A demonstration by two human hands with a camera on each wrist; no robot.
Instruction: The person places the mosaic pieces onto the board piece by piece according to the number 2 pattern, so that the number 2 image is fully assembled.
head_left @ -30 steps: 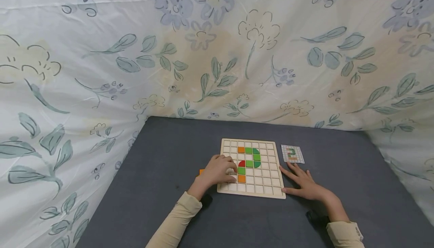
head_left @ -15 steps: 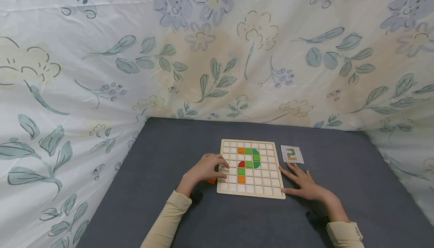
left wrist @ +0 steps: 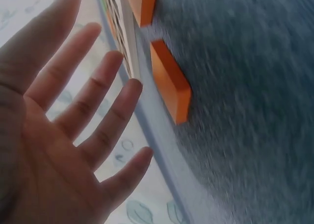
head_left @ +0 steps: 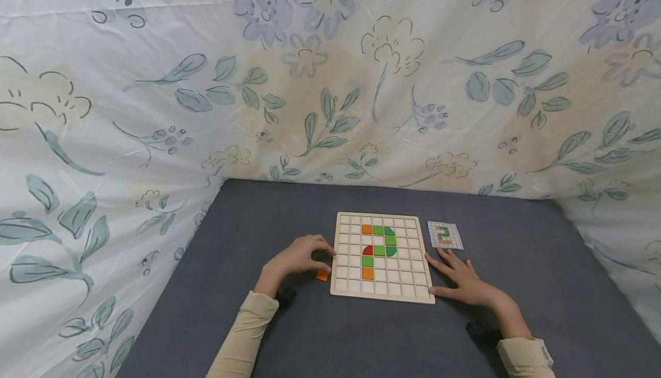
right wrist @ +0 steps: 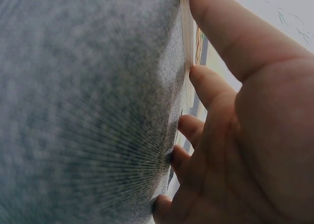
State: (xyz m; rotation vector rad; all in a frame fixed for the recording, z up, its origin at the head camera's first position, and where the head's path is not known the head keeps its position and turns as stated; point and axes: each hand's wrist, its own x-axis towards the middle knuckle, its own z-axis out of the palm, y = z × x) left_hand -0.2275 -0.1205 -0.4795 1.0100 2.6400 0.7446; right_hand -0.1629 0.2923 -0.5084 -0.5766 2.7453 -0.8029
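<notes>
My left hand (head_left: 298, 255) hovers just beyond the left edge of the wooden grid board (head_left: 409, 264), its fingers spread and nothing in them. Below its thumb lies an orange tile (head_left: 322, 275). From the left wrist, two orange tiles show on the cloth: a nearer square tile (left wrist: 170, 83) and another one (left wrist: 143, 3) cut off at the top. On the board, green, orange and red pieces form a bent figure, with green squares (head_left: 367, 261) among them. My right hand (head_left: 463, 281) rests at the board's right edge, fingers spread, thumb and a finger touching it.
A small printed card (head_left: 445, 235) with a coloured grid figure lies right of the board, by the right hand's fingertips. Dark grey cloth (head_left: 279, 206) covers the table. A floral curtain (head_left: 320, 108) hangs behind and at both sides.
My left hand has moved left, off the board, uncovering its left columns. The orange tile beside the board now shows under the thumb. My right hand has stayed put.
</notes>
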